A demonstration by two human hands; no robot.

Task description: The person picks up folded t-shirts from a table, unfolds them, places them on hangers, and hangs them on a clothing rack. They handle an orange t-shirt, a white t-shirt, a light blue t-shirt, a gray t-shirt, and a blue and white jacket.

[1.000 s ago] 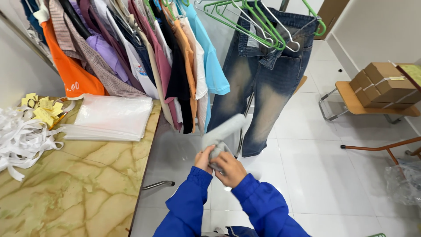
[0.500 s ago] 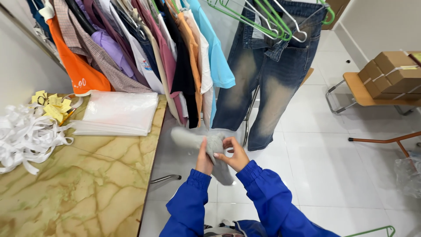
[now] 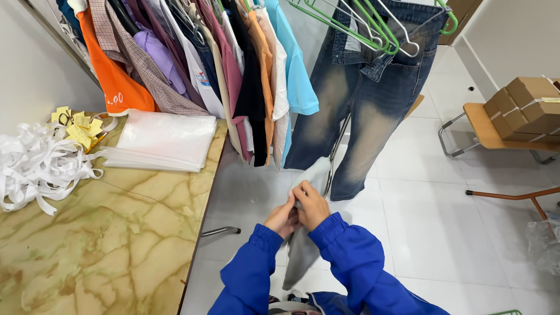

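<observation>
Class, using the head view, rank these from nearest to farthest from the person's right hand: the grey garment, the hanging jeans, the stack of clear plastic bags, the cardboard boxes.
1. Grey garment: held in the right hand.
2. Hanging jeans: just above, slightly right.
3. Stack of clear plastic bags: left, on the marble-patterned table.
4. Cardboard boxes: far right, on a chair.

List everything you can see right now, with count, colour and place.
grey garment: one, light grey, held in both hands over the floor
jeans: one pair, faded blue, hanging on the rail, centre right
hangers: several, green and white, above the jeans
hanging shirts: many, orange, plaid, purple, white, black, light blue, along the rail
plastic bags: one stack, clear, on the marble table
white strips: a pile, table's left edge
yellow tags: a handful, beside the strips
cardboard boxes: a few, brown, on a wooden bench at right
left hand: blue sleeve, gripping the garment
right hand: blue sleeve, gripping the garment
</observation>
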